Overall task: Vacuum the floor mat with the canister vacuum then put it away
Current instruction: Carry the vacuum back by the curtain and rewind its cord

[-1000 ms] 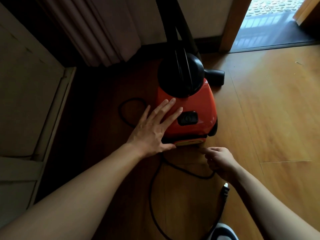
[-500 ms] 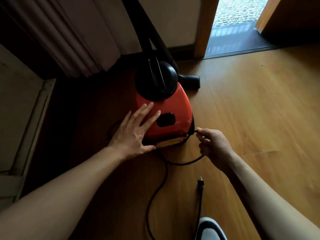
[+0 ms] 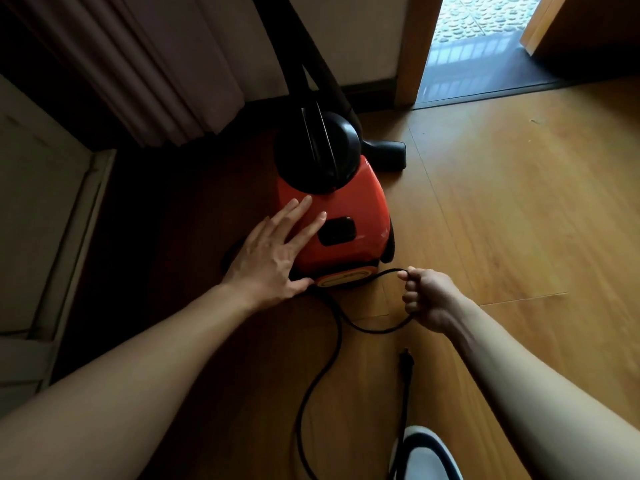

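Observation:
A red canister vacuum (image 3: 360,213) with a black domed top stands on the wooden floor near the curtain. My left hand (image 3: 273,251) lies flat on its left side, fingers straight. My right hand (image 3: 427,299) grips the black power cord (image 3: 332,344) in a fist just right of the vacuum's rear end. The cord runs from the vacuum's back, loops through my fist and trails toward me. Its plug (image 3: 405,362) lies on the floor below my right hand. The black hose (image 3: 294,64) rises from the top, and the black floor nozzle (image 3: 388,155) lies behind the vacuum.
A brown curtain (image 3: 156,74) hangs at the back left. A pale cabinet (image 3: 38,209) stands at the left. An open doorway (image 3: 478,46) with a dark threshold is at the back right. My white shoe (image 3: 426,455) shows at the bottom. No floor mat is in view.
My right hand went from touching the floor behind the vacuum to gripping the cord and drawing it out to the right. My left hand stayed on the vacuum.

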